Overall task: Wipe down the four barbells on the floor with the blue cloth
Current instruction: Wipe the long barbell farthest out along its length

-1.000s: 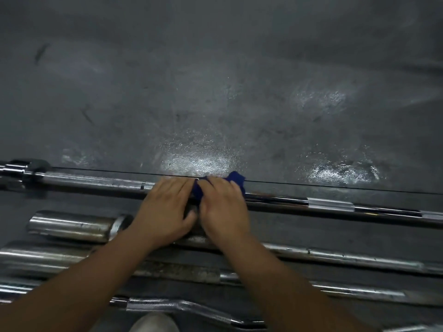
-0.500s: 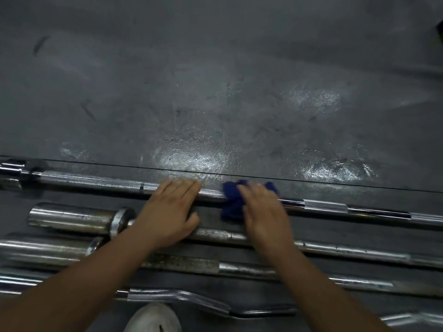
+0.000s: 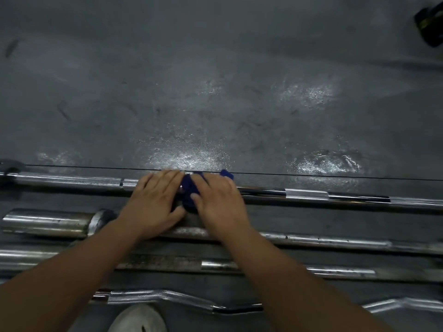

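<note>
Several steel barbells lie side by side on the dark floor. The farthest barbell (image 3: 306, 194) runs across the whole view. On its middle sits the crumpled blue cloth (image 3: 189, 190), and my right hand (image 3: 219, 204) presses down on the cloth with its fingers laid over it. My left hand (image 3: 153, 202) rests flat on the same bar just left of the cloth. Nearer me lie the second barbell (image 3: 323, 240) with a thick sleeve (image 3: 45, 222), a third, tarnished barbell (image 3: 215, 264) and a curl bar (image 3: 155, 295).
A black seam line (image 3: 335, 176) crosses the grey rubber floor (image 3: 215, 92) just beyond the far bar. The toe of a white shoe (image 3: 139, 318) shows at the bottom edge. A dark object (image 3: 430, 22) sits at the top right corner.
My right hand slid the cloth out to the right along the far bar, then back left until it is next to my left hand, which stayed on the bar.
</note>
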### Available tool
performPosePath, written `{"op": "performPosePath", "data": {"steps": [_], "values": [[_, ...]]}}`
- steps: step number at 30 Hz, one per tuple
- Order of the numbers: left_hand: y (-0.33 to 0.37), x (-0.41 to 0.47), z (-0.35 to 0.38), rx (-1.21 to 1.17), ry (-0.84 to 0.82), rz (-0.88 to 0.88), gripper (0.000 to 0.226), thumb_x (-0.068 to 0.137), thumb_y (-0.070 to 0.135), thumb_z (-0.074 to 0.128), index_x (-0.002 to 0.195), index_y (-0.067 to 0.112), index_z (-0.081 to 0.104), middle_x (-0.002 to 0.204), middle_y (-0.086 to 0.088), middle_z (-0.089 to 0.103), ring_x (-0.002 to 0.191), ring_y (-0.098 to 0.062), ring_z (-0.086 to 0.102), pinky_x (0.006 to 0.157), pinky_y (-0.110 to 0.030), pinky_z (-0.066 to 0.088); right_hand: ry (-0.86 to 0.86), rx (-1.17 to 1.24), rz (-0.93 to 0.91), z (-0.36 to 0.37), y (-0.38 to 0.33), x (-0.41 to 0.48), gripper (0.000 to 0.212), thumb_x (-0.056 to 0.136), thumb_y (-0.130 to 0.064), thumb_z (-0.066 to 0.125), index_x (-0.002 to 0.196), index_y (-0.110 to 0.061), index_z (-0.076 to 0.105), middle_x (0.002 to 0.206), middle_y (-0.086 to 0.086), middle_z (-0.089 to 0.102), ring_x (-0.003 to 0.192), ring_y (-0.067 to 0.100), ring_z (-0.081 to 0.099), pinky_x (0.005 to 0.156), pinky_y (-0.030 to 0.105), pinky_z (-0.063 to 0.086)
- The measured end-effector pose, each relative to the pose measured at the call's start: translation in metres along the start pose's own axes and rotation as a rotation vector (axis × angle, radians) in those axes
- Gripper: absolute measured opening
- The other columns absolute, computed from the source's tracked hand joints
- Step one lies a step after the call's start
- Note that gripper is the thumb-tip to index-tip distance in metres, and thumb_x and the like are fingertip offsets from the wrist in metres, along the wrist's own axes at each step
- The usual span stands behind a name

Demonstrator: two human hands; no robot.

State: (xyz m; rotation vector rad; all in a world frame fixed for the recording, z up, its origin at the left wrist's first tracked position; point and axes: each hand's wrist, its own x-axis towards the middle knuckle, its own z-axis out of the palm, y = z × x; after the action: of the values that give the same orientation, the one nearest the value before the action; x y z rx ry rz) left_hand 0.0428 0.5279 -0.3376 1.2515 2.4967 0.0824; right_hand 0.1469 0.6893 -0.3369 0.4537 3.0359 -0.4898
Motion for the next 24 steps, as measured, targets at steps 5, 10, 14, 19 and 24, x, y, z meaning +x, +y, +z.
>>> {"op": "performPosePath", "data": {"steps": [5, 10, 14, 19, 24], "values": [[-0.005, 0.022, -0.008, 0.039, -0.005, -0.031, 0.083, 0.085, 0.062, 0.022, 0.157, 0.02, 0.018, 0.163, -0.004, 0.022, 0.151, -0.022, 0.014, 0.122, -0.047, 0.006, 0.066, -0.138, 0.138, -0.045, 0.144, -0.045, 0.045, 0.093, -0.04, 0.041, 0.131, -0.018, 0.052, 0.12, 0.004, 0.061, 0.108, 0.026, 0.055, 0.099, 0.044, 0.038], [0.037, 0.027, -0.005, 0.102, 0.017, 0.07, 0.09, 0.082, 0.06, 0.038, 0.157, 0.012, 0.022, 0.163, -0.011, 0.022, 0.151, -0.027, 0.015, 0.12, -0.052, 0.011, 0.132, -0.171, 0.436, -0.06, 0.17, -0.058, 0.042, 0.095, -0.036, 0.036, 0.126, -0.018, 0.057, 0.132, 0.005, 0.056, 0.125, 0.028, 0.048, 0.104, 0.05, 0.036], [0.083, 0.031, 0.005, 0.096, 0.024, 0.112, 0.094, 0.077, 0.06, 0.045, 0.156, 0.012, 0.026, 0.164, -0.009, 0.018, 0.151, -0.028, 0.018, 0.118, -0.059, 0.017, 0.097, -0.075, 0.199, -0.028, 0.085, -0.031, 0.042, 0.094, -0.032, 0.045, 0.134, -0.025, 0.053, 0.141, 0.001, 0.05, 0.133, 0.025, 0.043, 0.112, 0.049, 0.029], [0.1, 0.033, 0.007, 0.117, 0.004, 0.138, 0.095, 0.077, 0.062, 0.045, 0.157, 0.015, 0.025, 0.164, -0.012, 0.02, 0.15, -0.034, 0.018, 0.117, -0.06, 0.018, 0.067, -0.092, 0.229, -0.038, 0.133, -0.049, 0.048, 0.094, -0.035, 0.037, 0.139, -0.022, 0.049, 0.142, 0.003, 0.049, 0.132, 0.025, 0.044, 0.114, 0.047, 0.029], [0.106, 0.036, 0.008, 0.125, -0.014, 0.094, 0.095, 0.075, 0.062, 0.044, 0.155, 0.014, 0.029, 0.162, -0.013, 0.024, 0.149, -0.036, 0.021, 0.115, -0.063, 0.019, 0.113, -0.041, 0.352, -0.032, 0.091, -0.033, 0.038, 0.094, -0.029, 0.042, 0.128, -0.023, 0.058, 0.138, 0.002, 0.054, 0.131, 0.027, 0.045, 0.111, 0.05, 0.031]]}}
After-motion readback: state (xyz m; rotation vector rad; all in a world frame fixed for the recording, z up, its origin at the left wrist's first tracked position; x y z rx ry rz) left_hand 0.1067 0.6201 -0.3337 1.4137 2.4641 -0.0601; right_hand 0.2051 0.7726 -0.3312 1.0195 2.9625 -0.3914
